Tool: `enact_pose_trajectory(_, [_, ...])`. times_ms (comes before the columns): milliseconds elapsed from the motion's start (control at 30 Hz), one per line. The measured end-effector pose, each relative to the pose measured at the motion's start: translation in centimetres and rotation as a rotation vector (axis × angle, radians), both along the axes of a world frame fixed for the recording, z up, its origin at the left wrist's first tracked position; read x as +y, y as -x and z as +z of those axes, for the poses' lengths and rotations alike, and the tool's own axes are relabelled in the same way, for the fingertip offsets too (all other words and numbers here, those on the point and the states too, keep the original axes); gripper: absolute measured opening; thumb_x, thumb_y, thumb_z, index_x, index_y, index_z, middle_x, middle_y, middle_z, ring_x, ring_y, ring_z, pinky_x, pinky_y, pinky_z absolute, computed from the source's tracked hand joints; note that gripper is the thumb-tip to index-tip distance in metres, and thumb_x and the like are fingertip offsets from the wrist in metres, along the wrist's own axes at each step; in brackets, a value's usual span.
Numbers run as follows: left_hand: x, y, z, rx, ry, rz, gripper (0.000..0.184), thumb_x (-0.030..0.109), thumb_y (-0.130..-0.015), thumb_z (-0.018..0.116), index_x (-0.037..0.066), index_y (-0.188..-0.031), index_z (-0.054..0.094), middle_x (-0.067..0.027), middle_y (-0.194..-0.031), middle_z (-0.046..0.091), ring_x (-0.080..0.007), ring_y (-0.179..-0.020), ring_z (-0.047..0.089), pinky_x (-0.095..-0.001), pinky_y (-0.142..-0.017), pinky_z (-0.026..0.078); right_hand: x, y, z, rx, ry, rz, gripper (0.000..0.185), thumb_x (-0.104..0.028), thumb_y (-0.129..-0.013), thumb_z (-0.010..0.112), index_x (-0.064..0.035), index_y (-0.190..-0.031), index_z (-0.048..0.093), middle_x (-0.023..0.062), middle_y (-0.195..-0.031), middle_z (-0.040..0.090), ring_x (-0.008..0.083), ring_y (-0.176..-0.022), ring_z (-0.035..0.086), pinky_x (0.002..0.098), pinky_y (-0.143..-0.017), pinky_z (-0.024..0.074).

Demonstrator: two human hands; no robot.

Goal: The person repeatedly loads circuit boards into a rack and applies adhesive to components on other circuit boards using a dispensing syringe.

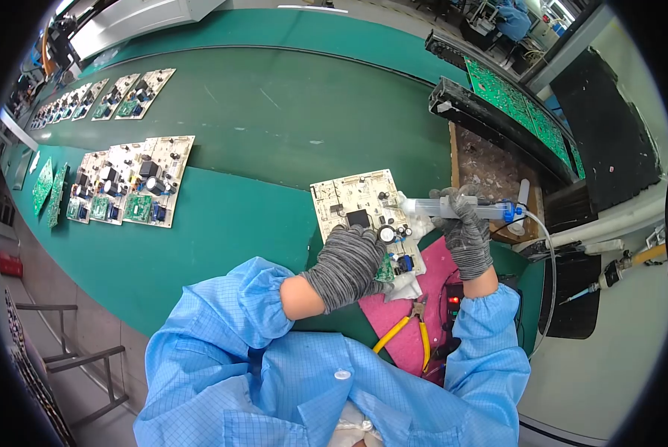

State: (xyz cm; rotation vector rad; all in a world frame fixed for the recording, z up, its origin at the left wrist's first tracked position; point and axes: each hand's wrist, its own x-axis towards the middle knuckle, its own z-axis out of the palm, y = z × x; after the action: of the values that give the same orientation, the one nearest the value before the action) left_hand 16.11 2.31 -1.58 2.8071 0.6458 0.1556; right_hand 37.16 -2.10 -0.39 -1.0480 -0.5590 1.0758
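Note:
In the head view, a cream circuit board (360, 192) with black, white and blue components lies in front of me, slightly turned. My left hand (351, 264), in a grey striped glove, is closed with curled fingers on the board's near left part, by a square black component (358, 218). What exactly its fingertips grip is hidden. My right hand (464, 235), gloved alike, is wrapped around a clear dispensing syringe (426, 208) with a blue fitting and an air hose (552, 261). The syringe tip points left, at the board's right edge. White tissue (421, 226) lies under that edge.
Yellow-handled cutters (401, 335) rest on a pink cloth (379, 316). Overlapping boards (155, 179) stand left on the green table, with more boards (134, 95) in a row behind. A black rail (498, 127) and a soldering iron (602, 279) are at right.

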Motion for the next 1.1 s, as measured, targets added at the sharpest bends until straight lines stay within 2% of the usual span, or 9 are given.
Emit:
enact_pose_trajectory(400, [0.03,0.01,0.06,0.010,0.010,-0.005,0.062,0.056,-0.065,0.055,0.001,-0.093,0.056,-0.0137,-0.088,0.053,-0.0264,-0.084,0.051,-0.0393,-0.070,0.040,0.44,0.21,-0.41,-0.056,0.053,0.019,0.024,-0.009,-0.076,0.062,-0.0129,-0.092,0.044,0.0081,-0.089,0.056,0.0237,-0.091,0.056,0.0286,-0.056,0.0550])
enact_pose_trajectory(500, [0.04,-0.04,0.02,0.020,0.017,-0.007,0.061,0.055,-0.065,0.056,0.001,-0.092,0.056,-0.0139,-0.087,0.053,-0.0264,-0.084,0.051,-0.0392,-0.071,0.040,0.43,0.35,-0.80,-0.135,0.033,0.023,0.031,-0.017,-0.073,0.065,-0.0121,-0.097,0.047,0.0082,-0.094,0.056,0.0238,-0.094,0.056,0.0277,-0.059,0.0534])
enact_pose_trajectory(1100, [0.05,-0.06,-0.38,-0.029,-0.003,-0.008,0.062,0.057,-0.065,0.054,0.000,-0.092,0.056,-0.0138,-0.087,0.052,-0.0260,-0.082,0.050,-0.0387,-0.071,0.039,0.41,0.51,-0.61,-0.143,0.039,0.044,0.027,-0.017,-0.075,0.064,-0.0125,-0.094,0.046,0.0072,-0.092,0.057,0.0231,-0.092,0.056,0.0279,-0.058,0.0526])
